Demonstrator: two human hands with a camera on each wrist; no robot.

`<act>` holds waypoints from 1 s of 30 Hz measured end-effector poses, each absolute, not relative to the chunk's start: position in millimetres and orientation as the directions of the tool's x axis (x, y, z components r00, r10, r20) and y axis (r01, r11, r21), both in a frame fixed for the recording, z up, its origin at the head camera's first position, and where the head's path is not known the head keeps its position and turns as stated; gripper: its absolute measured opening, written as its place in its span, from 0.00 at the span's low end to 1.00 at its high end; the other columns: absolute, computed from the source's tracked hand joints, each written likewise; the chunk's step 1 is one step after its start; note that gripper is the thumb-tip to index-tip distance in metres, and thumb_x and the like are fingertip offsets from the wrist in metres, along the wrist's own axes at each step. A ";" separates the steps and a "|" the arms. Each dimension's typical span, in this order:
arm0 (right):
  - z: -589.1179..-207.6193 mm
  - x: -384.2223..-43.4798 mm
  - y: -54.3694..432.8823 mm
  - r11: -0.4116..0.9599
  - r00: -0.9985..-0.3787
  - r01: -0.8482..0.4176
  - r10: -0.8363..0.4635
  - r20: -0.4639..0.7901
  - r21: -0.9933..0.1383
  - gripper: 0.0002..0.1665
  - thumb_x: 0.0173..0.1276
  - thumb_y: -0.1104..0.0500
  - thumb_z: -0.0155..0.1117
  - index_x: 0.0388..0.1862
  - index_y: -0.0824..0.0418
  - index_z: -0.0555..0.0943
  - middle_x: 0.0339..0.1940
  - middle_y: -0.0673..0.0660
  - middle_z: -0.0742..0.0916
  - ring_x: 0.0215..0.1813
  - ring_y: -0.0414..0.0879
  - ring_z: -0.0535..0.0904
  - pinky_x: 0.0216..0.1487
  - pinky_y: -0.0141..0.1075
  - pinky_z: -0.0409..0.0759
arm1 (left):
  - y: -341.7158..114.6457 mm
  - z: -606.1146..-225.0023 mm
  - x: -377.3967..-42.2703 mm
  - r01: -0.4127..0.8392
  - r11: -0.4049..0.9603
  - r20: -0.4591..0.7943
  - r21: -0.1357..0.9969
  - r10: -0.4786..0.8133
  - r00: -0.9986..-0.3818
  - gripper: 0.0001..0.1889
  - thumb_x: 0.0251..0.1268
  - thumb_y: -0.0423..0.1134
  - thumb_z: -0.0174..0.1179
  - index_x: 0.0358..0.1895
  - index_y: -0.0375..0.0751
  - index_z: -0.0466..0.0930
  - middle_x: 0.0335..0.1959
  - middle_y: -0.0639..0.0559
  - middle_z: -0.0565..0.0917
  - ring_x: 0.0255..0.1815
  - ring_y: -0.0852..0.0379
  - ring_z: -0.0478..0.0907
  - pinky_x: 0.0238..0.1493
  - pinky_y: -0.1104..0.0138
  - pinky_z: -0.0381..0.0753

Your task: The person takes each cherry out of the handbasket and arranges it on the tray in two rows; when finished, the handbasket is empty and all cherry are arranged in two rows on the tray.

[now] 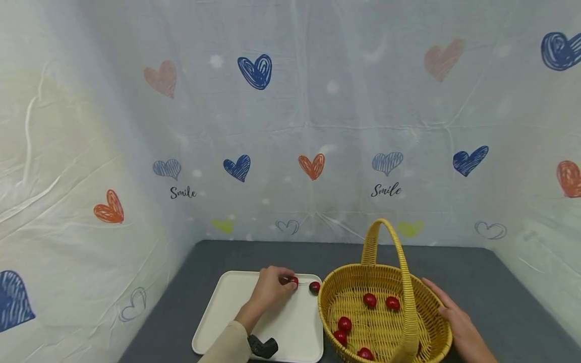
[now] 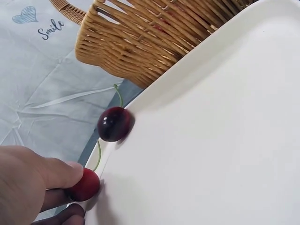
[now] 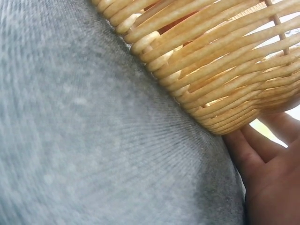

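Observation:
My left hand [image 1: 271, 288] pinches a red cherry [image 2: 88, 186] between thumb and fingers at the far edge of a white tray [image 1: 295, 330]. The cherry's green stem points up and away from the fingertips. A darker cherry [image 2: 114, 124] lies close by, against the tray's rim. To the right of the tray stands a yellow wicker basket [image 1: 331, 282] with a tall arched handle, holding several red cherries [image 1: 369, 301]. My right hand [image 1: 460, 322] rests on the basket's right outer side, its fingers stretched along the weave.
The tray and basket sit side by side on a dark grey table [image 1: 181, 302]. The basket handle [image 1: 410, 312] rises high above the rim. A pale curtain [image 1: 295, 111] printed with hearts encloses the back and sides. A black wrist band [image 1: 263, 347] shows on the left arm.

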State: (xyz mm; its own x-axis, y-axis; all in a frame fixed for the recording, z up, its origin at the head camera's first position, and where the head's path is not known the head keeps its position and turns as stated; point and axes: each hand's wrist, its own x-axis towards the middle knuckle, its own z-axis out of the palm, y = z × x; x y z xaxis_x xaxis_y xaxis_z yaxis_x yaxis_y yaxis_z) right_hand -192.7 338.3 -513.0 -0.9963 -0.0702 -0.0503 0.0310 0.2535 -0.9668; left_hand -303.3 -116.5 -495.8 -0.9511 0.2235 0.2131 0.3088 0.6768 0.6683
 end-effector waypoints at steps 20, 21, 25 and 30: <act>-508.3 -193.2 337.3 0.266 -0.994 0.068 -0.064 -0.088 -0.962 0.36 0.92 0.58 0.32 0.94 0.55 0.45 0.89 0.77 0.53 0.59 0.33 0.84 0.47 0.43 0.92 | -127.0 -470.4 -278.7 0.376 0.174 0.287 0.910 0.391 -0.875 0.23 0.75 0.39 0.73 0.70 0.41 0.85 0.65 0.36 0.88 0.67 0.42 0.88 0.63 0.66 0.88; -508.2 -193.2 337.5 0.266 -0.994 0.070 -0.065 -0.090 -0.961 0.36 0.92 0.57 0.32 0.94 0.55 0.45 0.89 0.77 0.53 0.61 0.38 0.85 0.47 0.44 0.92 | -124.5 -467.0 -276.3 0.361 0.127 0.277 0.924 0.429 -0.860 0.24 0.76 0.39 0.72 0.71 0.41 0.84 0.67 0.35 0.87 0.69 0.40 0.86 0.64 0.67 0.88; -507.9 -194.0 337.6 0.257 -0.991 0.088 -0.074 -0.111 -0.962 0.37 0.92 0.57 0.32 0.94 0.55 0.43 0.90 0.77 0.51 0.68 0.57 0.83 0.49 0.45 0.92 | -111.4 -454.7 -266.3 0.296 -0.013 0.253 0.955 0.554 -0.793 0.25 0.78 0.36 0.69 0.74 0.39 0.81 0.71 0.32 0.83 0.73 0.29 0.80 0.65 0.65 0.88; -507.1 -194.4 337.3 0.287 -0.993 0.079 -0.062 -0.101 -0.955 0.37 0.91 0.59 0.32 0.94 0.56 0.45 0.90 0.76 0.52 0.68 0.44 0.81 0.50 0.41 0.91 | -88.6 -447.0 -257.7 0.259 -0.119 0.273 0.959 0.645 -0.714 0.26 0.78 0.33 0.68 0.75 0.31 0.78 0.71 0.27 0.82 0.72 0.31 0.81 0.64 0.62 0.88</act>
State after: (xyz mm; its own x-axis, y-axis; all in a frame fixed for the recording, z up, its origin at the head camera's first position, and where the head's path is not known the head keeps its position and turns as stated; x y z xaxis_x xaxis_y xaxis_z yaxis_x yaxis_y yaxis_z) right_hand -194.4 337.3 -507.1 -0.9930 -0.0615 -0.1010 0.0793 0.2867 -0.9547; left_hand -257.7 -88.6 -447.0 -0.7141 0.6445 0.2732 0.2589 -0.1194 0.9585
